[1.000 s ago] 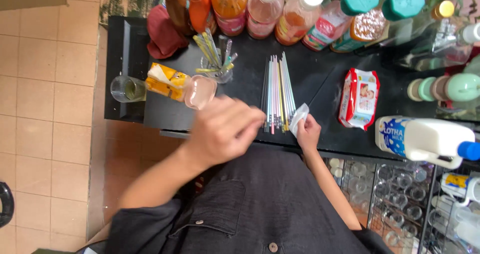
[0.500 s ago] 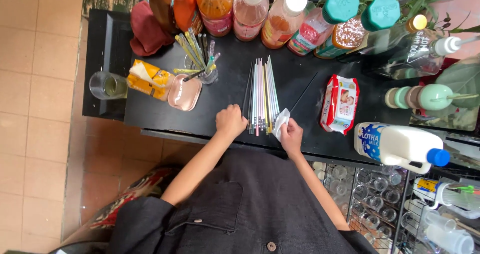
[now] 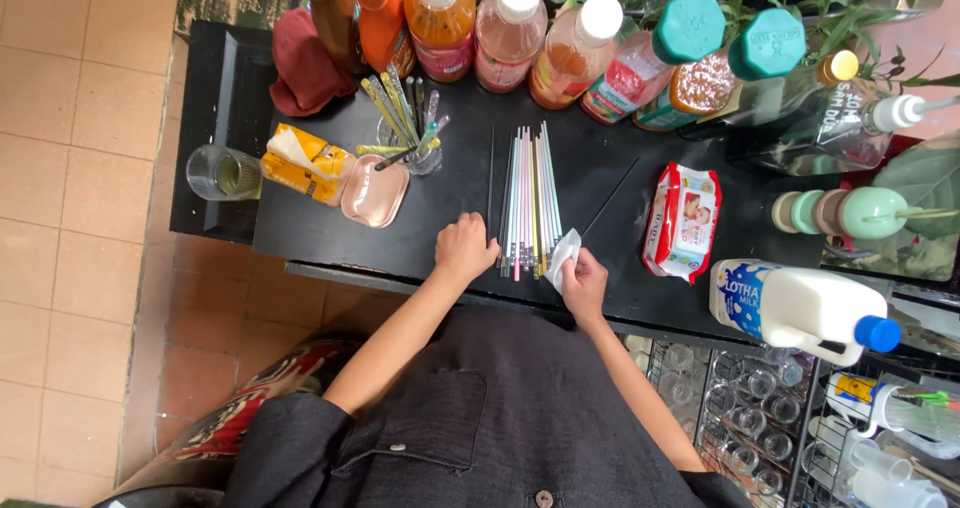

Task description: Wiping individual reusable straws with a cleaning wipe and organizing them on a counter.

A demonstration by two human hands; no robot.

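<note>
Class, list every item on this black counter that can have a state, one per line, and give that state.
Pastel drinking straws: lying flat in a row.
White wipe: crumpled in right hand.
Left hand: closed, at straw ends.
White milk jug: on its side, blue cap on.
Clear glass: upright.

Row of syrup bottles (image 3: 520, 28): tops cut off by the upper edge. Left hand (image 3: 465, 248): fingers curled under, so the grip and anything inside it are hidden; it covers the near end of the leftmost straws (image 3: 528, 198). Right hand (image 3: 585, 286): fingertips hidden behind a white wipe (image 3: 562, 253). Bench (image 3: 460, 193): near edge hidden by the person's torso. Glass rack (image 3: 740, 418): contents too small to tell, cut off at the lower edge.
</note>
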